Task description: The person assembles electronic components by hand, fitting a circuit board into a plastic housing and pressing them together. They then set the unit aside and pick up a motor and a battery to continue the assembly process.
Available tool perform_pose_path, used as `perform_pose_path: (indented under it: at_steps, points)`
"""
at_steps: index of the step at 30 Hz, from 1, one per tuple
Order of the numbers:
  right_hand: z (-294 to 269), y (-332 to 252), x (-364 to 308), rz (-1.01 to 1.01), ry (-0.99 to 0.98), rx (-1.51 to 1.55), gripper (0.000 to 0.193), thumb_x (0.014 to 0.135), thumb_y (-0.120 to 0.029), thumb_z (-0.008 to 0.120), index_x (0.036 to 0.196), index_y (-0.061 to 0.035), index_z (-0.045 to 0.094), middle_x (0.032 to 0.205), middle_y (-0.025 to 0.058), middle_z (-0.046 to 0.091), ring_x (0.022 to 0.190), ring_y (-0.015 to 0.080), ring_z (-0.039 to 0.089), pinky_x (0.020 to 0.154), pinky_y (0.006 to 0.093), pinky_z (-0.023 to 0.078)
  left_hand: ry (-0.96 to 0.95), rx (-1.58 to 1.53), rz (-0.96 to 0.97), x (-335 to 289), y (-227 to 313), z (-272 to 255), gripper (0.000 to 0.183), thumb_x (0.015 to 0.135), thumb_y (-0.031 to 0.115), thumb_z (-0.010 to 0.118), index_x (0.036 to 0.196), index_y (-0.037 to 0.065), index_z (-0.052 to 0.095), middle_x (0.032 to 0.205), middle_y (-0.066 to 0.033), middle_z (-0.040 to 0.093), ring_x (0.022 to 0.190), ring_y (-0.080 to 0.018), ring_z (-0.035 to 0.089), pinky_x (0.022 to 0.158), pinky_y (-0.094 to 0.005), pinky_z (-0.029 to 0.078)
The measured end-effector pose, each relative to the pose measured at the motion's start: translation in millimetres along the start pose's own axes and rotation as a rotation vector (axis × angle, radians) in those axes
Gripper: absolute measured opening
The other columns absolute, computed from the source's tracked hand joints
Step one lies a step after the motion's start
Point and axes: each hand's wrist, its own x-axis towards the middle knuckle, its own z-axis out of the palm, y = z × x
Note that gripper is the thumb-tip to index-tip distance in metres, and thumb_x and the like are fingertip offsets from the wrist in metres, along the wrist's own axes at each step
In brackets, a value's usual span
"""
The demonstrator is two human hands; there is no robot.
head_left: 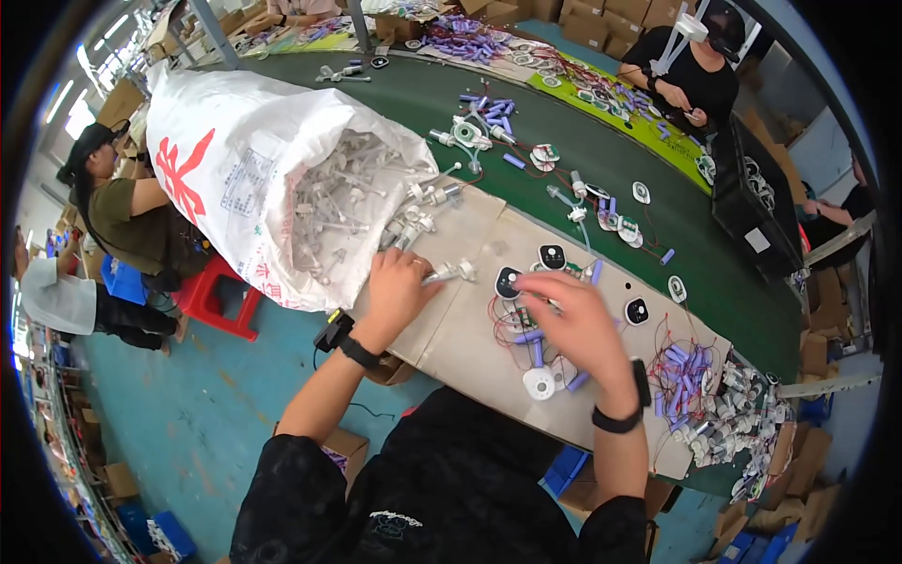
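Note:
My left hand [396, 293] is at the mouth of a large white woven sack [235, 122], its fingers closed around one end of a small clear-and-white plastic fitting [455, 272]. Similar fittings [411, 226] lie just beyond it, spilling from the sack. Over the cardboard-covered worktop [470, 329] hovers my right hand [578, 324], thumb and fingers apart. Its fingertips reach the edge of a small black-and-white panel [508, 282]; whether they press on it is hard to see. Under and beside this hand lie red wires, purple cylindrical cells [537, 350] and a round white part [539, 383].
Another black-and-white panel [637, 311] lies to the right, near a heap of purple cells [684, 371] and a pile of clear fittings [733, 423]. A green conveyor belt [413, 94] runs behind, carrying scattered parts. A black crate [756, 207] stands far right. Co-workers sit around; a red stool [218, 299] is left.

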Motion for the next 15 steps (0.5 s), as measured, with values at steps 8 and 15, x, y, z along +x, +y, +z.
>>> perform_pose_path:
  at_steps: [8,15]
  points:
    - [128,49,56,-0.389,-0.173,-0.457,0.042,0.081,-0.005,0.069,0.123,-0.0037,0.064,0.128,0.0126,0.060,0.127,0.0339,0.051,0.105,0.0445,0.042,0.000,-0.226,-0.030,-46,-27,-22,0.059,0.072,0.020,0.084,0.126,0.005,0.064,0.119,-0.0134,0.068,0.117,-0.0327,0.057,0.100,-0.0424,0.042]
    - [104,46,84,-0.247,-0.330,-0.378,0.039,0.084,0.000,0.064,0.123,-0.0051,0.063,0.110,0.0166,0.058,0.104,0.0351,0.058,0.090,0.0414,0.049,0.362,-0.830,-0.433,-44,-13,-44,0.032,0.099,0.014,0.063,0.128,0.002,0.061,0.122,-0.0136,0.067,0.101,-0.0211,0.065,0.087,-0.0322,0.051]
